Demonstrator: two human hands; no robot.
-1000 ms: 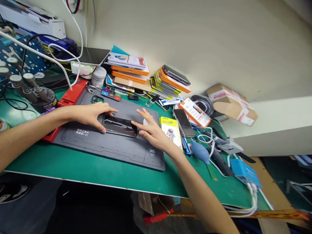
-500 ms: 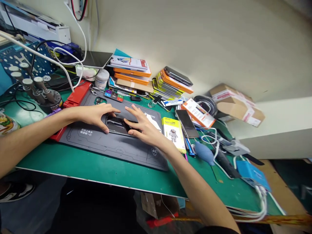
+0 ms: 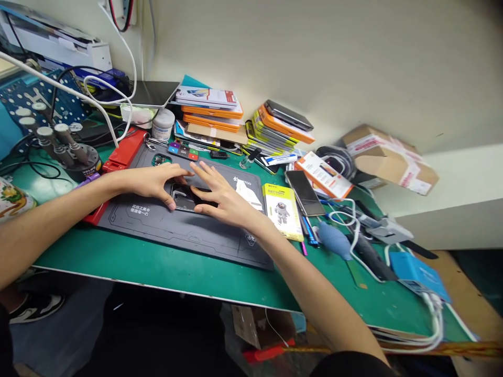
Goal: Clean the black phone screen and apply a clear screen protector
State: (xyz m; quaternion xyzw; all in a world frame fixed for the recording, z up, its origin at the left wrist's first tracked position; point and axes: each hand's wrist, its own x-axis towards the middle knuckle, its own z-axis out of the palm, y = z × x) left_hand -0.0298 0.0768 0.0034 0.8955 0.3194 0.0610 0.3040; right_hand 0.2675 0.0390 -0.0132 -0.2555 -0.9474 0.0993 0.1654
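while the dark phone lies flat on the gray mat, the left hand curves about its left end, thumb set apart from the bent fingers; whether it grips the phone, i cannot tell. the right hand is spread wide over the phone's other end, fingers fanned and not closed around anything. on the green worktop, a yellow box lies just right of the mat, with a second phone beside it.
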